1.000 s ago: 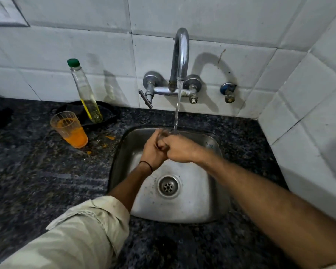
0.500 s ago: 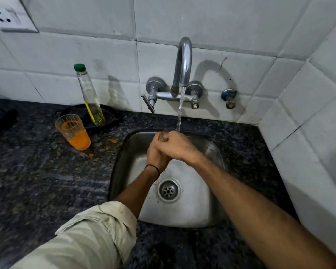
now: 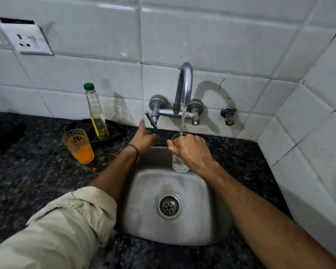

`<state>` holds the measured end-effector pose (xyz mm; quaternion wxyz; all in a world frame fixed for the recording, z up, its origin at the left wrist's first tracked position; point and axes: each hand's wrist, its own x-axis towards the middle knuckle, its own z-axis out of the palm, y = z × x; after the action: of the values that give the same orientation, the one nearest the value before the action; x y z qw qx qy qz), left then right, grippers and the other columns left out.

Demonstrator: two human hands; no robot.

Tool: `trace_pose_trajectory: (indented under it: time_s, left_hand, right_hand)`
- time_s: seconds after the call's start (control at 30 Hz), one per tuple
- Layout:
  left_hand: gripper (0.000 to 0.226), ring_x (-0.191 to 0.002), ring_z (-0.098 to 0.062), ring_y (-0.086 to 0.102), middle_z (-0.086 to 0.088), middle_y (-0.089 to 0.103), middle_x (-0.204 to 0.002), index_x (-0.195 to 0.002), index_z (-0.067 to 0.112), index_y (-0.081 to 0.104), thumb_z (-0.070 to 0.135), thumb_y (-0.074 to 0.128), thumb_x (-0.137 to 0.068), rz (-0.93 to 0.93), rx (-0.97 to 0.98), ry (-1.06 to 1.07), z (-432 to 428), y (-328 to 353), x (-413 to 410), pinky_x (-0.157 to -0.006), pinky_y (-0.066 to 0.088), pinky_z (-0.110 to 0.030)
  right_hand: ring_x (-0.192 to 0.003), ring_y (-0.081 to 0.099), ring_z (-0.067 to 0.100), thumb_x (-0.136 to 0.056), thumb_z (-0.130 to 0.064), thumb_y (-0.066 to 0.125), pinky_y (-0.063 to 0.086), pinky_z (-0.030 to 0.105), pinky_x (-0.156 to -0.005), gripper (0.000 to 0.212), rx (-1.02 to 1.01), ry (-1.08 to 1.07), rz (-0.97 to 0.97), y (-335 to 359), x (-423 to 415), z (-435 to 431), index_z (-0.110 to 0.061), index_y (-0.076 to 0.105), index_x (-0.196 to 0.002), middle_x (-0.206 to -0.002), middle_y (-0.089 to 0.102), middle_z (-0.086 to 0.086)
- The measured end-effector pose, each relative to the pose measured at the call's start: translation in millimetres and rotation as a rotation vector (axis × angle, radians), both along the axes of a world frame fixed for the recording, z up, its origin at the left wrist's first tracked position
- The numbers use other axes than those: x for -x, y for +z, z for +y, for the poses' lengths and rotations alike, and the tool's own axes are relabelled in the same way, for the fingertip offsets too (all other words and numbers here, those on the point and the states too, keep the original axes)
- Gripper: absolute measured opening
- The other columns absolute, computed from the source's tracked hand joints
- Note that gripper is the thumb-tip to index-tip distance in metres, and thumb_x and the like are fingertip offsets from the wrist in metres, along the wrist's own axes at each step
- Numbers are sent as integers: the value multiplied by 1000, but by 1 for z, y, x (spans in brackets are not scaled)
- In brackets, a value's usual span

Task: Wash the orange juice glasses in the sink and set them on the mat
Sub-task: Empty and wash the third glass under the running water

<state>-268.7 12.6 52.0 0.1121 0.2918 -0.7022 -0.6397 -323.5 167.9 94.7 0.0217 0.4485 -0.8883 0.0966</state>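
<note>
**One glass under the running tap, one waiting with juice**

The tap [image 3: 184, 84] on the tiled wall is running, and its water stream [image 3: 182, 121] falls straight into a clear glass [image 3: 179, 164]. The right hand [image 3: 190, 150], wet, is clamped round that glass from the side. It holds the glass upright directly below the tap's spout, over the back edge of the sink [image 3: 144, 191].

The left hand [image 3: 144, 137] holds nothing. Its fingers are loosely apart and the forefinger is raised just beside the tap's left lever [image 3: 151, 119]; whether it touches the lever cannot be told.

Left of the tap, a second glass [image 3: 79, 146] stands on the dark speckled table [image 3: 27, 181], its lower part filled with orange juice. Between that glass and the tap is a slim bottle [image 3: 97, 115] with a green cap, close to the wall. Orange drips mark the table below and left of the tap.
</note>
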Motion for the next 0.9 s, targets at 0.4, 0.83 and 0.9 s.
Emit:
trace_pose_trajectory:
  time_s: [0.4, 0.83, 0.9]
  left_hand:
    - [82, -94, -37, 62, -20, 61, -113, -153, 39, 17, 6, 55, -88, -125, 500, -86, -14, 7, 17, -81, 47, -34]
    - [59, -108, -29, 68, -17, 70, -115, -124, 7, 58, 2, 83, -70, 408, -341, 56, 68, -21, -46, -95, 55, -39]
    - [65, -106, -22, 68, -11, 71, -112, -122, 12, 59, 0, 86, -65, 393, -194, 49, 71, -23, -47, -91, 56, -32]
  right_hand:
    - [-63, 65, 23, -103, -43, 47, 57, 41, -71, 48, 261, -8, -176, 0, 10, -11, -13, 68, -71, -67, 66, 6]
    - [-53, 48, 17, -95, -25, 58, 43, 25, -49, 30, 1221, -704, -1486, -50, 1, -9, -15, 55, -68, -61, 53, 4]
    - [-66, 59, 22, -96, -30, 56, 55, 28, -55, 25, 1256, -736, -1665, -66, -7, -11, -10, 62, -82, -79, 61, 12]
